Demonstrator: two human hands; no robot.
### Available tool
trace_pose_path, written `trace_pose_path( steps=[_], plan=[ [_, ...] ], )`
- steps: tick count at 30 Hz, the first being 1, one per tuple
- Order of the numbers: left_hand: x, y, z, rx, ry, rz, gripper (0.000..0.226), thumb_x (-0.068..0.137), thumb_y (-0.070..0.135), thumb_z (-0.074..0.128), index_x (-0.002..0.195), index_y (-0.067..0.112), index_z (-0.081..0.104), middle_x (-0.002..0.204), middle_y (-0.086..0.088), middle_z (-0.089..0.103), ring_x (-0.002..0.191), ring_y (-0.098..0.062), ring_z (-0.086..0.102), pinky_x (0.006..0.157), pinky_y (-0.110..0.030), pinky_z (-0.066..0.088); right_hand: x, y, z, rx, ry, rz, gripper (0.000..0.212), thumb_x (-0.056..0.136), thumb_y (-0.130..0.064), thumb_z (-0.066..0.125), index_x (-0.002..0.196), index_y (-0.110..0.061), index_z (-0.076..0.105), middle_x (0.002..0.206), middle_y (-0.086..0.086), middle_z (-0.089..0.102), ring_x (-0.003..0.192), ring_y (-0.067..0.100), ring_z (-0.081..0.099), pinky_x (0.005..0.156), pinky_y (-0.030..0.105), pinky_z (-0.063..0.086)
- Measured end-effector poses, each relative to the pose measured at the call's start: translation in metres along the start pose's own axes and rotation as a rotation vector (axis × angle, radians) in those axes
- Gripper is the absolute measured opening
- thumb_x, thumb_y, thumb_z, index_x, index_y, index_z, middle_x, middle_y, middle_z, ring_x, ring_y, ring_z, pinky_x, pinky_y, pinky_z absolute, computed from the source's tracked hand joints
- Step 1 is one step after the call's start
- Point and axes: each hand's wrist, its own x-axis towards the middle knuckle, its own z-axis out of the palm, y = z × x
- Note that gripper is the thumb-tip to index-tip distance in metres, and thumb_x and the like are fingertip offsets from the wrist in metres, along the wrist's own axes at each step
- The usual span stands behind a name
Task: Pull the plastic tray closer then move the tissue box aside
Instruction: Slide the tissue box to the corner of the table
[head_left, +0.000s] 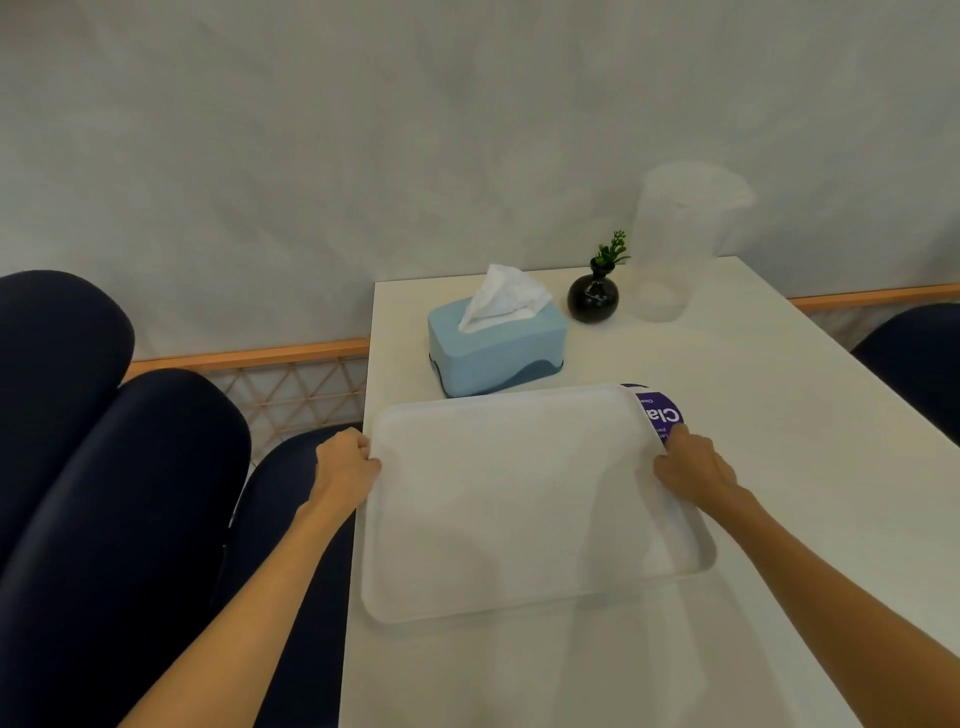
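Gripping the plastic tray (519, 499) on both short sides is what you're doing right now: your left hand (345, 460) is curled over its left rim, and your right hand (693, 462) is pinching the right rim near the far corner. So both hands are closed on the tray, neither one free.

It's looking like a plain white rectangular tray with rounded corners and a low lip, nothing in it, sitting on the white tabletop (779, 415) with its left edge hanging right at the tabletop's side. Something purple with white lettering (660, 415) is peeking out from under its far right corner.

Progress-wise, I'd say you're mid-pull on step one at best; the tray is sitting roughly mid-tabletop, not at your edge yet.

Just behind it, the tissue box (496, 345) is waiting untouched: pale blue with a darker wave along the base and a white tissue sticking up. It's nearly touching the tray's far rim, so step two is all still ahead of you.
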Motion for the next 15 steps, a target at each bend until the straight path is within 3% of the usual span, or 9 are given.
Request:
trace_pose_path(
  steps=[5,8,11,15],
  plan=[
    [0.016,0.038,-0.009,-0.09,0.038,0.06,0.044,0.089,0.014,0.059,0.131,0.002,0.048,0.121,-0.019,0.059,0.105,-0.026,0.055,0.083,-0.029,0.04,0.023,-0.036,-0.028,0.031,0.075,-0.127,0.031,0.087,-0.015,0.049,0.115,-0.002,0.049,0.116,0.018,0.059,0.087,0.031,0.05,0.072,0.034,0.042],
    [0.028,0.072,-0.003,-0.229,-0.001,0.074,0.051,0.09,0.025,0.06,0.135,0.006,0.043,0.13,-0.017,0.056,0.117,-0.028,0.054,0.085,-0.03,0.041,0.044,-0.071,-0.038,0.161,0.047,-0.24,0.039,0.091,-0.018,0.05,0.126,-0.002,0.047,0.124,0.022,0.058,0.109,0.036,0.055,0.085,0.036,0.044],
    [0.039,0.101,0.012,-0.311,-0.067,0.028,0.063,0.09,0.04,0.055,0.14,0.007,0.036,0.139,-0.014,0.05,0.122,-0.029,0.051,0.089,-0.033,0.042,0.057,-0.109,-0.039,0.364,-0.029,-0.265,0.049,0.094,-0.024,0.049,0.138,-0.006,0.037,0.136,0.02,0.052,0.12,0.035,0.052,0.091,0.035,0.042],
    [0.05,0.118,0.032,-0.331,-0.149,0.015,0.061,0.091,0.05,0.048,0.131,0.004,0.043,0.126,-0.009,0.054,0.101,-0.024,0.049,0.078,-0.031,0.037,0.074,-0.142,-0.03,0.608,-0.097,-0.223,0.058,0.097,-0.034,0.041,0.148,-0.011,0.025,0.149,0.014,0.039,0.133,0.032,0.041,0.105,0.04,0.038]
  ],
)
